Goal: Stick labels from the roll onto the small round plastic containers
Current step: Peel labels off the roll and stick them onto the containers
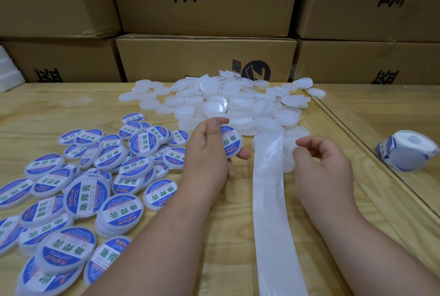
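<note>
We find the labelled container [230, 141] held upright on edge in the left hand [209, 152], thumb on its lower rim and fingertips on its upper rim, label face turned toward the right. It sits above the wooden table [59, 110], just left of the backing strip [271, 191].

In our judgement the step in hand is finishing this piece: the label is on, and it now wants a firm thumb rub from centre to edge so no margin lifts, then release onto the labelled pile [78, 183] at the left. We advise keeping the grip on the rim only, clear of the printed face.

The label is round, blue-bordered with a white band carrying green characters, and it appears centred on the lid. We cannot confirm from this angle that its far edge lies flat.

The right hand [321, 164] hovers just right of the strip, fingers loosely curled, thumb and forefinger apart and holding nothing. The strip runs bare from the near table edge up toward the heap of unlabelled containers [238, 105], translucent white and stacked loosely behind both hands.

The label roll [407, 152] lies well apart at the right, beyond a seam in the table. Cardboard boxes [204, 57] stand stacked along the back.
</note>
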`<state>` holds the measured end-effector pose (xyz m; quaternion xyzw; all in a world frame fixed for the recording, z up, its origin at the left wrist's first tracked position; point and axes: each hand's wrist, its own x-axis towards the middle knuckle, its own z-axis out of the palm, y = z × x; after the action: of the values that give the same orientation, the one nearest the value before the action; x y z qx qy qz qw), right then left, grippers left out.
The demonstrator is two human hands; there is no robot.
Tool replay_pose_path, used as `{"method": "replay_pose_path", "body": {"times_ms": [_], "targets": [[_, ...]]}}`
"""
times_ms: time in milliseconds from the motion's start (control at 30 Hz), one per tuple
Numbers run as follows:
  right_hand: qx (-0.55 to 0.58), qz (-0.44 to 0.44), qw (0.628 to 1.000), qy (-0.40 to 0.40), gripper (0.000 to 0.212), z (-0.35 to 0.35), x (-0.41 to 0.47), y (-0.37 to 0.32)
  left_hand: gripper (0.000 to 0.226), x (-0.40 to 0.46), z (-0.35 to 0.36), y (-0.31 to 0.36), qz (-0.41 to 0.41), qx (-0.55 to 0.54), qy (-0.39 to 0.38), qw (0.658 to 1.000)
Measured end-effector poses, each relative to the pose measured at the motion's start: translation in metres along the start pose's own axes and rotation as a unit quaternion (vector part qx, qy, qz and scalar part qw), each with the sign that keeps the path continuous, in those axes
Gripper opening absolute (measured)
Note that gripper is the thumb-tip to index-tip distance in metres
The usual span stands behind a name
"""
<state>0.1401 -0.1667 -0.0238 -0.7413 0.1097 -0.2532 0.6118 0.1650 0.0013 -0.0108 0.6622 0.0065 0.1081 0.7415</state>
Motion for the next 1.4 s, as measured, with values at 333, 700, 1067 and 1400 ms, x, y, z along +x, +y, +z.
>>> {"method": "replay_pose_path", "body": {"times_ms": [333,700,1067,1400], "targets": [[-0.003,0.012,1.000,-0.016,0.013,0.001,0.000,0.000,0.074,0.013,-0.007,-0.012,0.018,-0.106,0.048,0.993],[-0.025,0.002,0.999,-0.035,0.012,0.001,0.001,0.002,0.048,0.015,-0.013,0.002,-0.112,-0.292,0.073,0.947],[-0.099,-0.005,0.992,-0.082,0.005,0.001,-0.001,-0.001,0.031,0.017,-0.016,0.003,-0.066,-0.404,0.121,0.905],[-0.214,-0.002,0.972,-0.100,0.026,0.002,-0.004,-0.006,0.024,0.013,-0.008,-0.002,-0.066,-0.233,0.046,0.969]]}}
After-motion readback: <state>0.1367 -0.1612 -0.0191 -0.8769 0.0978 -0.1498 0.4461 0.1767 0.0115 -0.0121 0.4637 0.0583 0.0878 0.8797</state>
